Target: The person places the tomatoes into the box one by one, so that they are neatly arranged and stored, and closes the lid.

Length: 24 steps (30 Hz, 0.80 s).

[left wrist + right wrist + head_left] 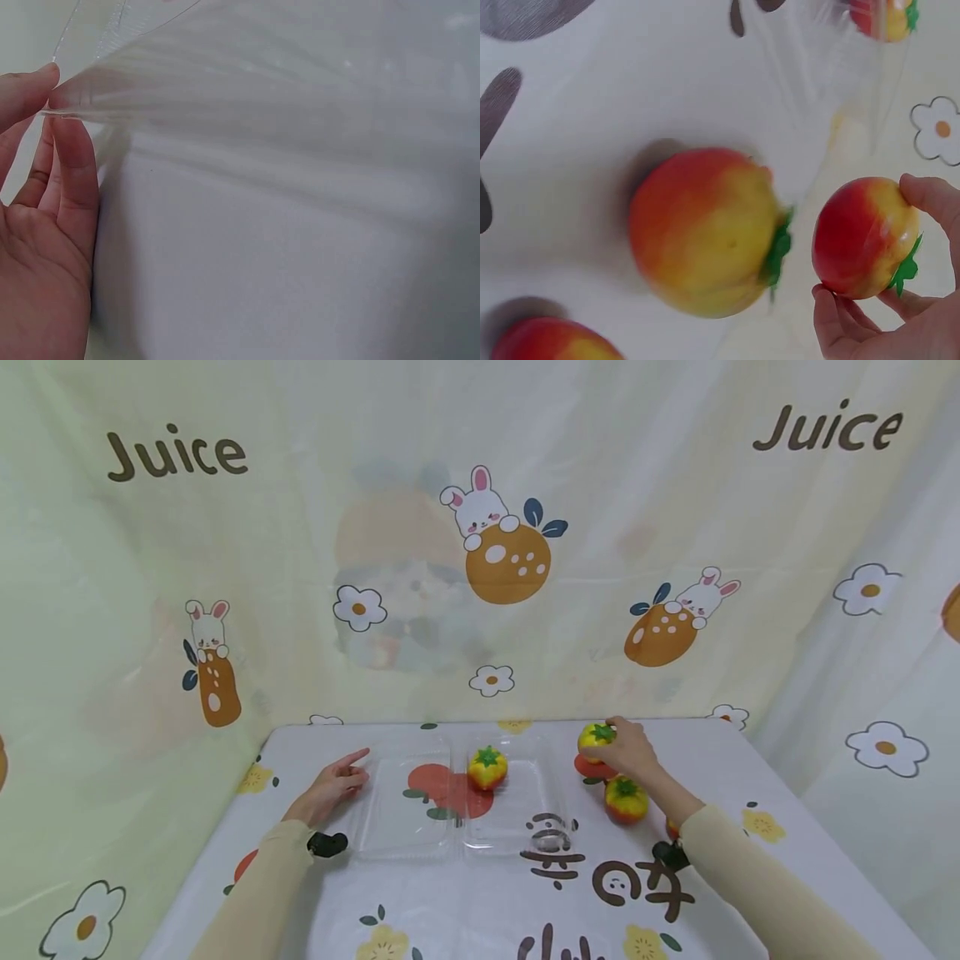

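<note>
Between the thumb and fingers of my right hand is a round red-and-yellow fruit with a green leafy cap. A matching fruit rests on the table just below that hand, and a third one shows partly at the corner of the right wrist view. Another such fruit sits in the right half of a clear plastic clamshell box, which lies spread out flat. My left hand pinches the thin rim of the box's left half between thumb and finger.
A white patterned cloth covers the table. Behind it hangs a pale curtain printed with rabbits and oranges, which also closes off both sides. Dark wrist cameras sit on both wrists, the right one partly covering the third fruit.
</note>
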Motion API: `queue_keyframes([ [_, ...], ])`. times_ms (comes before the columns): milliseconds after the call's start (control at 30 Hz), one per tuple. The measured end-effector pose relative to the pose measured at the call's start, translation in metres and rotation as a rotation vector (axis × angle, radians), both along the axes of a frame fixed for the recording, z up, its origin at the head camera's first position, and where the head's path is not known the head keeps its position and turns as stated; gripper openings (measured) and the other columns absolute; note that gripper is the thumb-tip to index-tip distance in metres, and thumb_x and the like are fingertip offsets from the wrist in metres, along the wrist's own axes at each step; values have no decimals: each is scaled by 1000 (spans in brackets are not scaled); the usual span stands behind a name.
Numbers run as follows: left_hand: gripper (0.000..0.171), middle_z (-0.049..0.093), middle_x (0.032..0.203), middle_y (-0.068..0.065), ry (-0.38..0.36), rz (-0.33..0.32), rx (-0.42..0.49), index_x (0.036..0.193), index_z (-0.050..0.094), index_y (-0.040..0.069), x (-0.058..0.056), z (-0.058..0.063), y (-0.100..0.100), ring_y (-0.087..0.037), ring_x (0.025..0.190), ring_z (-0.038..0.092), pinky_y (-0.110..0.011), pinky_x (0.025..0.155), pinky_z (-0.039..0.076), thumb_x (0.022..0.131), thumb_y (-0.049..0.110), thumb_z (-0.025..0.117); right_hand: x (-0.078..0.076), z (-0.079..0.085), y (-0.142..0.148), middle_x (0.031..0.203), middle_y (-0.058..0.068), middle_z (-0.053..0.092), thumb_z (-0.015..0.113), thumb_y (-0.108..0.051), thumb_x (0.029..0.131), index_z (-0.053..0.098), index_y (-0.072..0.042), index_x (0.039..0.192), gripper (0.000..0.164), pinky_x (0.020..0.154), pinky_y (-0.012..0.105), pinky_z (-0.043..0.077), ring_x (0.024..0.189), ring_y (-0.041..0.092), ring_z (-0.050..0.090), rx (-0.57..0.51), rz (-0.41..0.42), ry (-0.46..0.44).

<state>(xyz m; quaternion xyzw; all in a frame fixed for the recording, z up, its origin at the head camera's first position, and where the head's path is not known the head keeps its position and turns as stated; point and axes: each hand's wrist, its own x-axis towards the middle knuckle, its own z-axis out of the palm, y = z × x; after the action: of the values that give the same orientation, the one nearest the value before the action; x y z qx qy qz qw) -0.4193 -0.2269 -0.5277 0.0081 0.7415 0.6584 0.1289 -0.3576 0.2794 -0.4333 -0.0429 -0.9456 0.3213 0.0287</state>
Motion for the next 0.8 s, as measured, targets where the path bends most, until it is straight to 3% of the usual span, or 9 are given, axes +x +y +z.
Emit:
queue_keyframes([
  [433, 62, 53, 96, -1, -7, 10, 9, 153, 37, 11, -1, 0, -1, -11, 78, 53, -21, 68, 46, 96, 3, 60, 1, 18, -29, 136, 31, 45, 74, -33, 86, 39, 5, 143, 77, 98, 55, 43, 118, 44, 47, -68, 110, 26],
  [800, 61, 53, 96, 0, 6, -1, 25, 153, 36, 9, 0, 0, -2, -11, 78, 53, -21, 68, 46, 96, 3, 60, 3, 13, -53, 134, 26, 48, 75, -31, 86, 43, 1, 142, 72, 93, 50, 49, 119, 42, 49, -98, 178, 44],
])
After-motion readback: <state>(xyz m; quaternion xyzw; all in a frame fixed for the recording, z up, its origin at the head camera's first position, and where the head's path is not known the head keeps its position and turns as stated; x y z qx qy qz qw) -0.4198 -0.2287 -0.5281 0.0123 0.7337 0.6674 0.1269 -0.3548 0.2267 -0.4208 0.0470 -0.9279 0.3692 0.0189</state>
